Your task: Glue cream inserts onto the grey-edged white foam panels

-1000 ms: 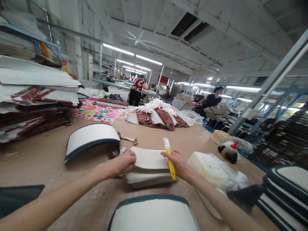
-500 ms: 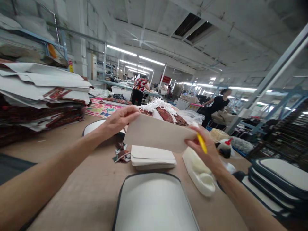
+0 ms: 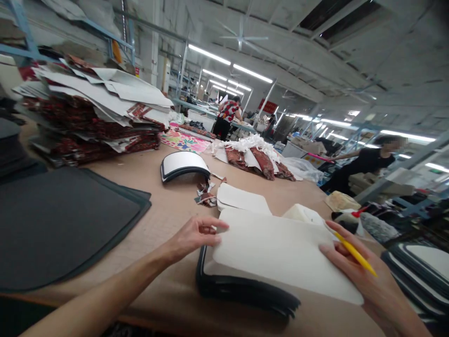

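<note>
A cream-white rectangular sheet with rounded corners lies between my hands, tilted over a stack of dark-edged white panels. My left hand pinches its left edge between thumb and fingers. At the right edge, my right hand grips the sheet and also keeps a yellow pen between its fingers. Just behind the sheet is a small pile of similar white sheets. A cream-coloured bundle is partly hidden by the sheet.
Dark grey panels cover the table's left side. A tall stack of white and red-patterned pieces stands behind them. A curved white panel and fabric scraps lie mid-table. More dark-edged panels are stacked at right. Two people work farther back.
Both hands have brought the white sheet down and nearer, from above the small pile to over the dark-edged panels. The camera view has turned left.
</note>
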`<action>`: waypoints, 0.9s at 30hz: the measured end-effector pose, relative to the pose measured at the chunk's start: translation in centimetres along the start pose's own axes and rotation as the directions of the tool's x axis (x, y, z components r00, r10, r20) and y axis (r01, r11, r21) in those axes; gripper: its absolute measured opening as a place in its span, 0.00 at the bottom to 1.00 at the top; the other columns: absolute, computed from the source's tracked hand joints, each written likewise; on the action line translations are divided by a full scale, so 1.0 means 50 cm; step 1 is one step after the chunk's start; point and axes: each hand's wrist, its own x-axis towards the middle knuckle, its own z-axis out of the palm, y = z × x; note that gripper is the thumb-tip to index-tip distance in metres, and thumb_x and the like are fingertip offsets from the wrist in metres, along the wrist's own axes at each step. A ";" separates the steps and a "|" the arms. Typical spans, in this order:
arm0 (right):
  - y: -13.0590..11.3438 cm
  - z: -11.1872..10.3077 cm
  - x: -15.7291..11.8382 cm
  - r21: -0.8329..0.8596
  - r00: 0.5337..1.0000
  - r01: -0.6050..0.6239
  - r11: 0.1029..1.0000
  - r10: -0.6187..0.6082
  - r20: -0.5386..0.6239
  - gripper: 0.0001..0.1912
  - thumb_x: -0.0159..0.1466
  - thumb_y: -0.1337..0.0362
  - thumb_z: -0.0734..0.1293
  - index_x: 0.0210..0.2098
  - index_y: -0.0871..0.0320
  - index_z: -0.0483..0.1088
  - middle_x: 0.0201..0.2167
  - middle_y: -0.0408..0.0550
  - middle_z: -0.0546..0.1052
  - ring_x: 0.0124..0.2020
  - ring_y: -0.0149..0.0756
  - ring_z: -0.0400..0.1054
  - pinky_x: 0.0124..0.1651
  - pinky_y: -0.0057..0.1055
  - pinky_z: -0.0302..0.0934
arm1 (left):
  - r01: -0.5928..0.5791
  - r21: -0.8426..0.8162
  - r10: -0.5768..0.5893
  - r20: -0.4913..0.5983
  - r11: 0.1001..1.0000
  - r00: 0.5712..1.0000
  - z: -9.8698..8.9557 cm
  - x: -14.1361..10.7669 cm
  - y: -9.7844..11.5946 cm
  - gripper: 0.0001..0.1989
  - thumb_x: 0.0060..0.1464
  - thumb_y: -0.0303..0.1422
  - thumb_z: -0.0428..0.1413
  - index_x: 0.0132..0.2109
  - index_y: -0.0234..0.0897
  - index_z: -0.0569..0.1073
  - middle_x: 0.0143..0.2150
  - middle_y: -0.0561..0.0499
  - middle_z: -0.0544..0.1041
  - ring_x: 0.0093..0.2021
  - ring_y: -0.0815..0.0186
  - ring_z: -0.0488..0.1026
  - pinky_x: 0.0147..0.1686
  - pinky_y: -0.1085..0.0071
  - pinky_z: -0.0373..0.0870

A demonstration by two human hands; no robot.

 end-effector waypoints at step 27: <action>-0.011 0.026 0.053 -0.367 0.970 0.200 0.909 -0.129 0.208 0.33 0.48 0.54 0.70 0.53 0.54 0.64 0.24 0.40 0.65 0.22 0.30 0.62 0.20 0.23 0.55 | -0.035 0.023 0.036 -0.054 0.999 0.998 -0.024 -0.024 -0.094 0.20 0.35 0.28 0.61 0.42 0.34 0.77 0.41 0.48 0.70 0.34 0.66 0.69 0.34 0.72 0.67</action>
